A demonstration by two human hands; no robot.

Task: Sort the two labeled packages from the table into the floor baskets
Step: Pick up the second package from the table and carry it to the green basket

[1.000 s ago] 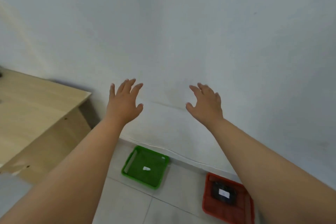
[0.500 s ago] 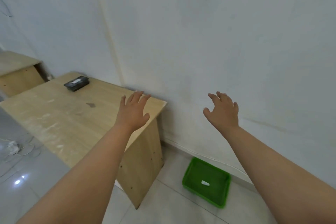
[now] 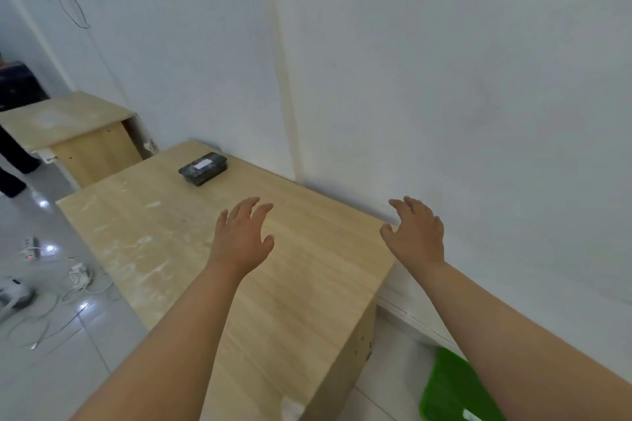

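A black package (image 3: 203, 168) with a white label lies flat at the far end of the light wooden table (image 3: 164, 249), close to the wall. My left hand (image 3: 243, 236) hovers over the table's middle, fingers spread and holding nothing, well short of the package. My right hand (image 3: 415, 232) is raised past the table's right edge near the wall, also spread and empty. A green basket (image 3: 451, 390) sits on the floor at the lower right, partly hidden behind my right forearm. The red basket is out of view.
A white wall (image 3: 444, 79) runs along the table's far side. A second wooden table (image 3: 65, 120) stands further back left. Cables, a power strip (image 3: 32, 246) and a white device lie on the tiled floor at left. A person's dark legs (image 3: 13, 161) show at the left edge.
My view has swung left from the floor baskets to the table. The red basket left the view, the green one slid to the lower right, and the black package came closer. Both hands stayed empty.
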